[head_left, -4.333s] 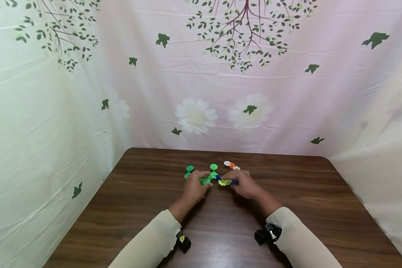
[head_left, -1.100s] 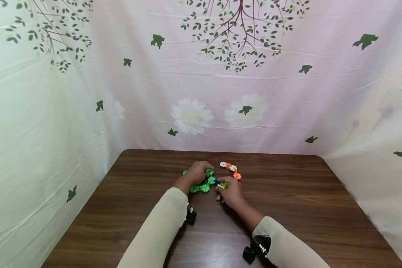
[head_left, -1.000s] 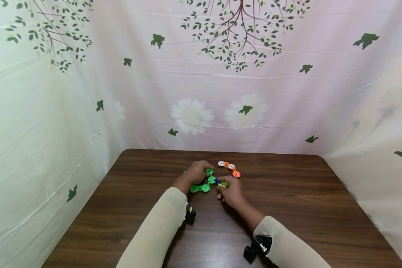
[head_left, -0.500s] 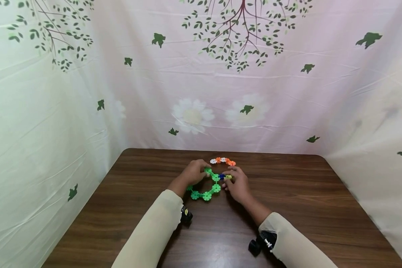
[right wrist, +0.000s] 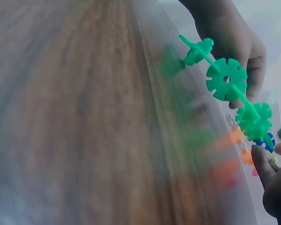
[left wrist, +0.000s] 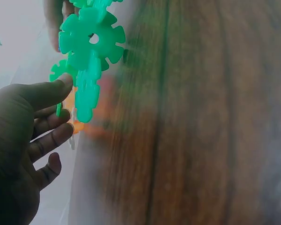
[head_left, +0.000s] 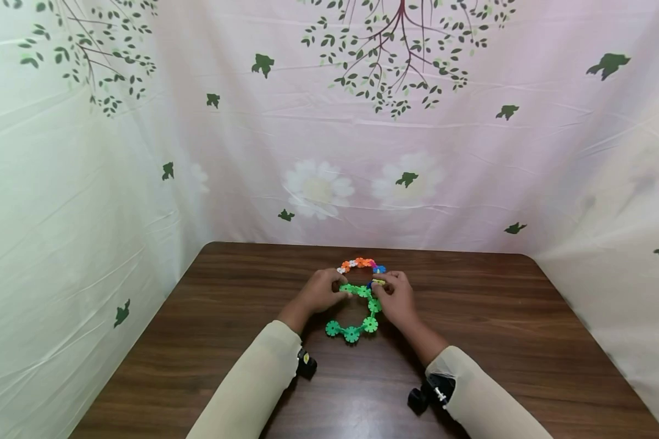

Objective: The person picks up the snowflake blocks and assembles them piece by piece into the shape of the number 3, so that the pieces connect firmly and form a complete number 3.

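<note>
A chain of green interlocking flower discs (head_left: 370, 324) curves over the table between the hands. My left hand (head_left: 320, 291) pinches its upper left end; in the left wrist view, the thumb and index finger of that left hand (left wrist: 18, 122) meet at a green disc (left wrist: 61, 70), its other fingers loosely bent. My right hand (head_left: 398, 299) pinches the chain where a blue disc (right wrist: 267, 142) and a yellow disc (head_left: 380, 281) join the green ones. Its fingertips partly cover these. The green chain's loose end bends down toward the person.
Beyond the hands, an orange and white run of discs (head_left: 360, 262) arcs toward the back of the brown table (head_left: 489, 317), with pink and blue discs (head_left: 381, 269) at its right end. A patterned cloth (head_left: 318, 140) hangs behind the table.
The green chain has swung right and its loose end now lies nearer the person. The orange and white run has shifted left, and pink and blue discs show at its right end.
</note>
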